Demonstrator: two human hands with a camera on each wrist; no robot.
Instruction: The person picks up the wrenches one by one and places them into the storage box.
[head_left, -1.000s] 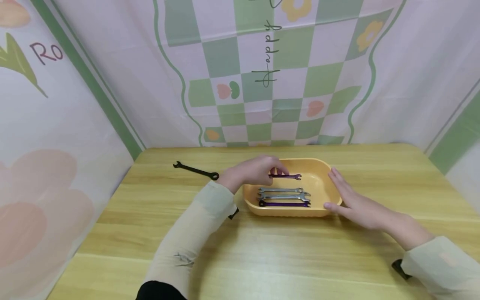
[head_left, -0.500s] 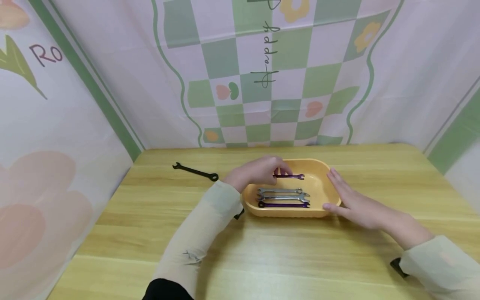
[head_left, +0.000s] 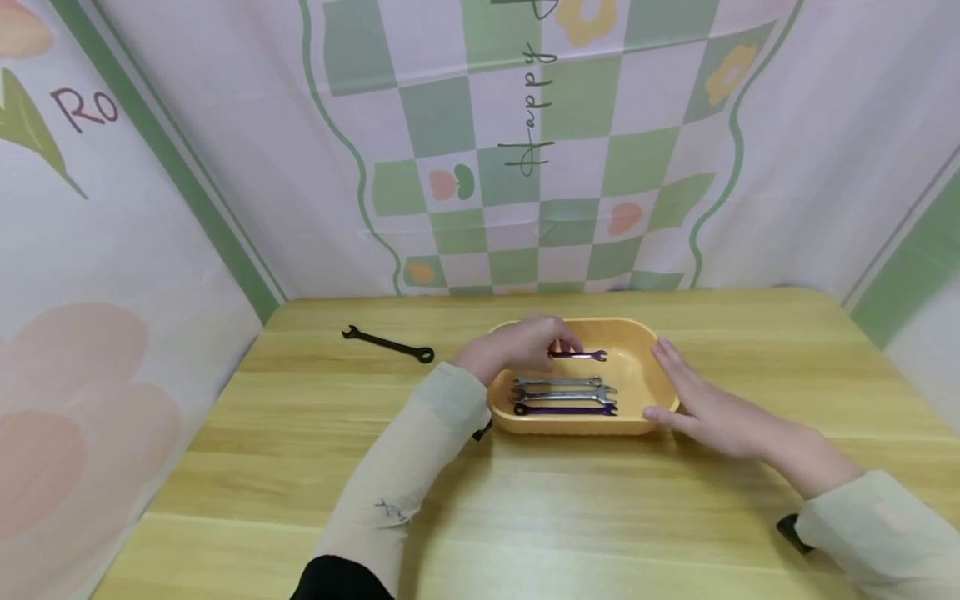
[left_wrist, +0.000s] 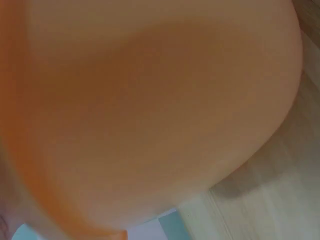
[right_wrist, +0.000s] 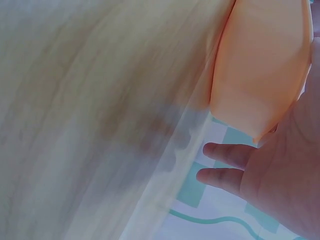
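In the head view, my left hand point(head_left: 525, 343) reaches over the left rim of a yellow tray and pinches a small purple wrench point(head_left: 585, 356) near the tray's back side. The wrench's left end is hidden by my fingers. Below it in the tray lie two silver wrenches point(head_left: 562, 395) and another purple wrench point(head_left: 566, 410), side by side. My right hand point(head_left: 708, 404) rests against the right end of the yellow tray point(head_left: 577, 427), fingers straight along its outside and thumb at the front rim. The left wrist view is filled by the blurred tray wall point(left_wrist: 175, 125).
A black combination wrench point(head_left: 388, 343) lies on the wooden table point(head_left: 570, 517), left of the tray. Behind the table hangs a checkered green and white cloth point(head_left: 517, 167). Another printed cloth point(head_left: 127, 275) hangs on the left side.
My left hand shifts slightly right with the purple wrench inside the tray, then stays nearly still. My right hand keeps its place on the tray. The view drifts slightly.
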